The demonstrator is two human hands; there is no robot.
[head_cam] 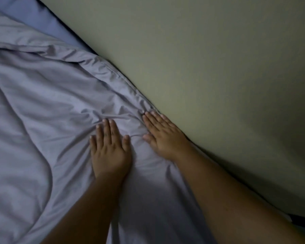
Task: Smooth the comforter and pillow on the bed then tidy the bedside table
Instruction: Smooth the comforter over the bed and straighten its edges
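Observation:
A lavender-grey comforter point(42, 106) covers the bed and fills the left half of the head view, creased into long folds. My left hand point(110, 148) lies flat on it, palm down, fingers spread, with wrinkles bunched just past the fingertips. My right hand point(161, 134) also lies flat on the comforter, right at its edge where the fabric meets the wall. Neither hand holds anything. The pillow and the bedside table are out of view.
A pale green wall point(218, 76) runs diagonally along the far side of the bed. A strip of bluer bed sheet point(40, 20) shows at the top left between comforter and wall. The room is dim.

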